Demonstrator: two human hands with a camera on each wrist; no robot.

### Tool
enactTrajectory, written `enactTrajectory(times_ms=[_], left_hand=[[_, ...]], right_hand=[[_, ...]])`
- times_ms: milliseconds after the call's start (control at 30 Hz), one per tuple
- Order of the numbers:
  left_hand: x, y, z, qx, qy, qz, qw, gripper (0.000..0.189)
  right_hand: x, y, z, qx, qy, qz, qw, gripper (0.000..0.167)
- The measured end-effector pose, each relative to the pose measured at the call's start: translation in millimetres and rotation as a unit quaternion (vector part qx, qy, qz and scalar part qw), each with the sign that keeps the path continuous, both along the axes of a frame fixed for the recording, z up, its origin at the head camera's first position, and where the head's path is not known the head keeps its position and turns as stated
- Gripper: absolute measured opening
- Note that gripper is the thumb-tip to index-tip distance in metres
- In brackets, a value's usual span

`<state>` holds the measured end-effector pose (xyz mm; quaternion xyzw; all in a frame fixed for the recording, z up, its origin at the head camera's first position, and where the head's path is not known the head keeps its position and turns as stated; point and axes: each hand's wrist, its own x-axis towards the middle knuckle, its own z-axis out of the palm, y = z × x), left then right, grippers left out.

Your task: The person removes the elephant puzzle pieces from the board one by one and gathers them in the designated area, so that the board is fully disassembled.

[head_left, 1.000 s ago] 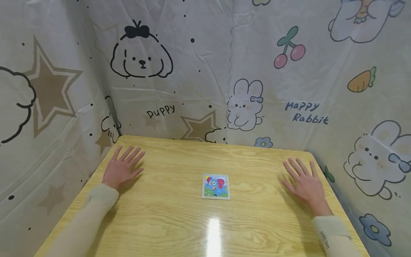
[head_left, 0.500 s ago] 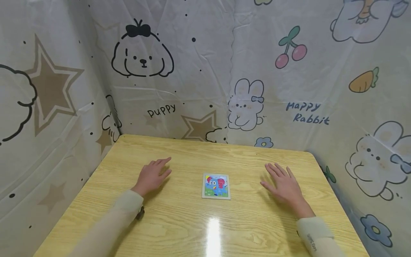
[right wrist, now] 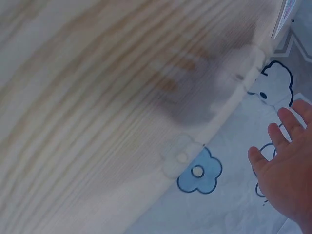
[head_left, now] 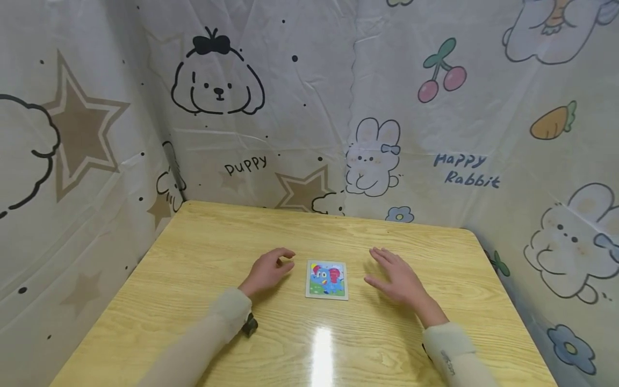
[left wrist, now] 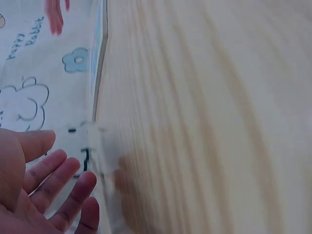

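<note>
Near the middle of a wood-grained table (head_left: 217,231), a square elephant picture board (head_left: 326,280) lies flat and face up, its bright scene set within a pale border. Its thin edge shows in the left wrist view, low against the wood.

On either side of it, a person's hands frame the board without touching it. The left hand (head_left: 267,271), just beside the board, has its fingers loosely bent and the thumb apart from them, with nothing between. The right hand (head_left: 397,277), a little farther off, has its fingers nearly straight and its thumb spread, likewise holding nothing.

The moment looks like a two-handed reach. With so slim an edge, a sound grip would seem to call for fingertips low at opposite borders, both hands level and meeting the sides together so that the board does not skid or turn. Light, even pressure on the border, with thumbs off the picture, looks wisest, since any loose pieces could shift; whether there are any cannot be told.

Beyond the hands, pale sleeves (head_left: 208,328) reach in from the near side, a dark wrist device (head_left: 249,326) showing beneath the left cuff. Behind the table hangs a cloth backdrop (head_left: 309,123) printed with puppies, rabbits and stars.
</note>
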<state>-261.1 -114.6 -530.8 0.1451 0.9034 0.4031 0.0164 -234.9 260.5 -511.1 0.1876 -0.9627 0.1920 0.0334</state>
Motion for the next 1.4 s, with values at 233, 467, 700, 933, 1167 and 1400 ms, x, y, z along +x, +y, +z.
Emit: enactTrajectory(times_ms=[233,467,700,933,1167,1400], left_hand=[[-5.5,26.1,-4.9,0.023,-0.011,-0.004,0.9997,0.027],[-10.4,40.0,-9.8,0.028,-0.024,-0.016,0.9992,0.027],[-10.4,46.3,-7.9,0.025,-0.043,-0.018,0.9986,0.032],[-9.9,47.8,-10.5,-0.002,-0.031,-0.017,0.9994,0.033],[-9.6,50.8,-10.2,-0.009,-0.021,-0.026,0.9994,0.032],[-9.9,52.5,-10.6,-0.014,-0.013,-0.026,0.9995,0.03]], right_hand=[[-6.3,-23.5,-2.7,-0.012,-0.047,0.027,0.9985,0.081],[-9.8,-39.6,-4.5,-0.02,-0.093,0.04,0.9947,0.084],[-12.1,-51.5,-5.6,-0.027,-0.124,0.051,0.9906,0.088],[-13.2,-59.3,-9.4,-0.017,-0.147,0.048,0.9878,0.088],[-12.4,-62.9,-12.2,-0.003,-0.153,0.047,0.9871,0.085],[-12.7,-62.8,-12.0,0.003,-0.153,0.045,0.9872,0.084]])
